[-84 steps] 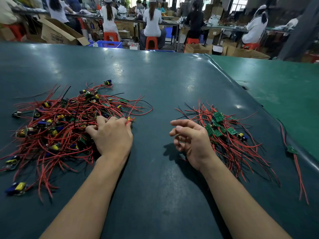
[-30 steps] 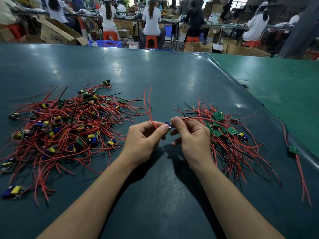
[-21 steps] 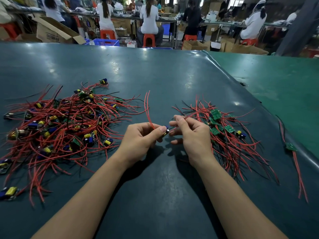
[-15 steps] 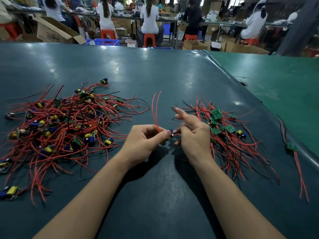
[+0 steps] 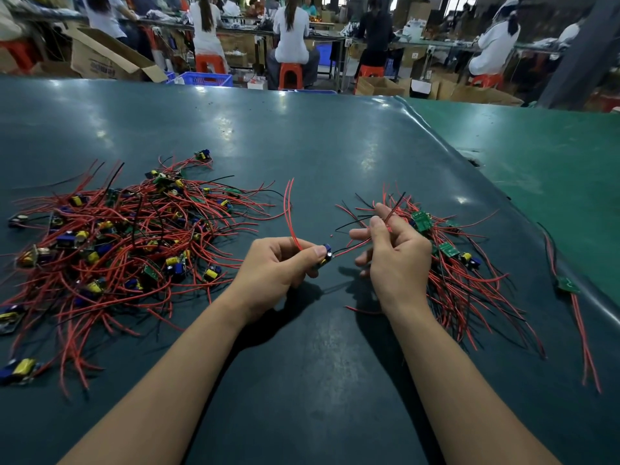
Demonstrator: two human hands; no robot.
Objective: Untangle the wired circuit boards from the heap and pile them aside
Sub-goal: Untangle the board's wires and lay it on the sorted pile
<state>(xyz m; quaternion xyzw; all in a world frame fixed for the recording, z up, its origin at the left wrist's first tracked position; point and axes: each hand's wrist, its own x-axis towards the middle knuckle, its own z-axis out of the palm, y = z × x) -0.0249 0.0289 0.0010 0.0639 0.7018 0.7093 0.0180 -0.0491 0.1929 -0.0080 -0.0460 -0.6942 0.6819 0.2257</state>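
A tangled heap of small circuit boards with red and black wires covers the left of the dark mat. On the right lies a smaller pile of boards with their wires laid roughly parallel. Between the two, my left hand pinches one small board above the mat, two of its red wires standing up past my fingers. My right hand pinches that board's other red and black wires between thumb and forefinger, just in front of the right pile.
A single board with long red wires lies alone at the mat's right edge, beside a green table. Beyond the mat's far edge, several people sit on orange stools at benches among cardboard boxes.
My left hand drew one board out of the heap and brought it to the middle. My right hand took its wires, and since then has slid along them up and to the right.
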